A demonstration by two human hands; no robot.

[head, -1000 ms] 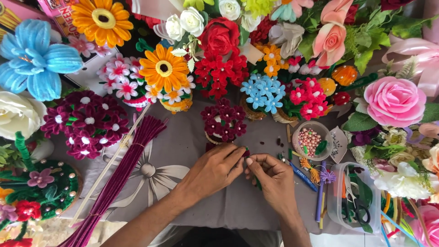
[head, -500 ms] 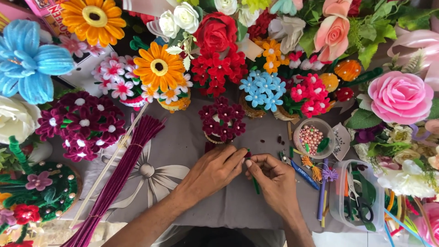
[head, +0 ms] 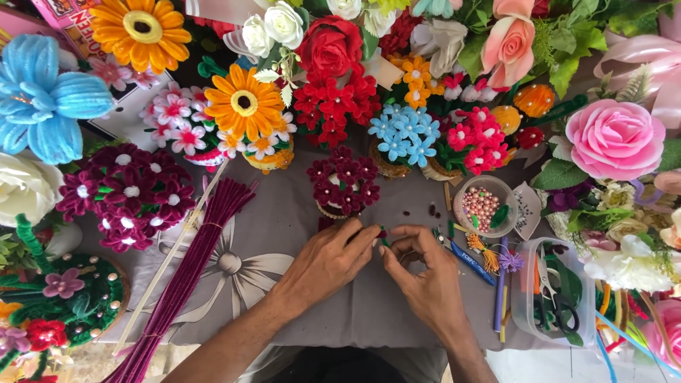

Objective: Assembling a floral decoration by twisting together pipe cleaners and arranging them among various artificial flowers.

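Head view, looking down on a grey cloth (head: 284, 234) with a pale flower print. Both hands meet at centre: left hand (head: 328, 262) and right hand (head: 425, 280) pinch a tiny piece (head: 384, 237), dark red with a green bit, between fingertips; too small to tell exactly what it is, mostly covered by fingers. It sits just below the small basket of maroon fuzzy flowers (head: 344, 181). A bundle of maroon fuzzy stems (head: 191, 262) lies left, its lower end cut off by the frame. A clear round cup of pink beads (head: 484, 206) stands right of the hands; a clear plastic tub (head: 550, 298) holds scissors, partly obscured. Fabric and fuzzy flowers crowd the top and sides, many cropped.
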